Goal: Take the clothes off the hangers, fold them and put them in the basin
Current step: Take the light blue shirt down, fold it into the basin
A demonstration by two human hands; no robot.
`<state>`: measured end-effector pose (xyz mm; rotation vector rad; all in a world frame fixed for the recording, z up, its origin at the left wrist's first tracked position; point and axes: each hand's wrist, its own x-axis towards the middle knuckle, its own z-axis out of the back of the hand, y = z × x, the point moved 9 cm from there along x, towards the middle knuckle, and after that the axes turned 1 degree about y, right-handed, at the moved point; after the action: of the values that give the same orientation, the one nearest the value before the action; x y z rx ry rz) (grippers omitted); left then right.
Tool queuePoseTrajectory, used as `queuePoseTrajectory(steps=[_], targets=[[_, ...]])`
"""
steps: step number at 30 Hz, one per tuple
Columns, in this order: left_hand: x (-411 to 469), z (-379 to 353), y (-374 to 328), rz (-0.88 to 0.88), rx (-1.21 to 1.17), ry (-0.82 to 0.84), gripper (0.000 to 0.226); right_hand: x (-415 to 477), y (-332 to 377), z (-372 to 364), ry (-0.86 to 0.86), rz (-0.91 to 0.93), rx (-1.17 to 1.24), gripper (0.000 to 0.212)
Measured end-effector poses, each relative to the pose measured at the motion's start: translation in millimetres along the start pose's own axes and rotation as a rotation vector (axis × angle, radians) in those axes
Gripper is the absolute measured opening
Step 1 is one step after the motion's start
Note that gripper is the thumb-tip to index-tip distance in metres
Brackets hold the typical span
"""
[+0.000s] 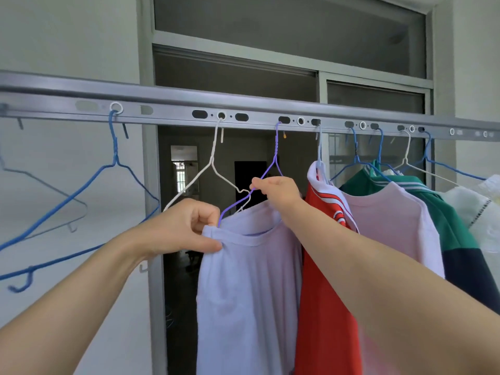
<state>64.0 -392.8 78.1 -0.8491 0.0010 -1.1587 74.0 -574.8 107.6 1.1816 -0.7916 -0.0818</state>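
One lilac shirt (249, 293) on purple hanger (276, 148), left grip (186, 228) pinching its neckline, right grip (276, 192) clutching hanger

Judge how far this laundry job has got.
Done: blue hanger and white hanger hang bare. In hand: the left hand pinches the lilac shirt's collar, the right hand holds its purple hanger. Left: red top, pink shirt, green top, white garment hanging; no basin shows.

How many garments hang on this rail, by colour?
Lilac T-shirt: 1
Red shirt: 1
Pink T-shirt: 1
Green top: 1
White garment: 1
Total: 5
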Motion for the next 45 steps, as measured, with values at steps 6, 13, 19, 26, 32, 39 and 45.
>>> queuePoseTrajectory(steps=[6,13,19,26,32,39,45], targets=[[-14,-6,15,0.038,0.065,-0.072,0.026,-8,13,-7,0.036,-0.085,0.285,0.031],[8,-1,17,0.014,0.197,-0.346,0.013,-33,5,22,-0.113,-0.104,0.511,0.043],[32,-17,13,0.007,0.168,-0.407,0.006,-63,-34,26,-0.060,-0.306,0.501,0.042],[48,-36,29,0.043,0.117,-0.424,0.022,-85,-54,38,-0.052,-0.306,0.352,0.046],[42,-70,33,0.062,0.049,-0.271,0.016,-118,-109,39,0.005,-0.489,0.223,0.058],[25,-107,23,0.023,-0.050,-0.066,0.011,-170,-145,-2,0.575,-0.453,-0.254,0.039],[-2,-168,24,0.028,-0.076,0.197,0.019,-219,-184,-12,0.817,-0.480,-0.270,0.028]])
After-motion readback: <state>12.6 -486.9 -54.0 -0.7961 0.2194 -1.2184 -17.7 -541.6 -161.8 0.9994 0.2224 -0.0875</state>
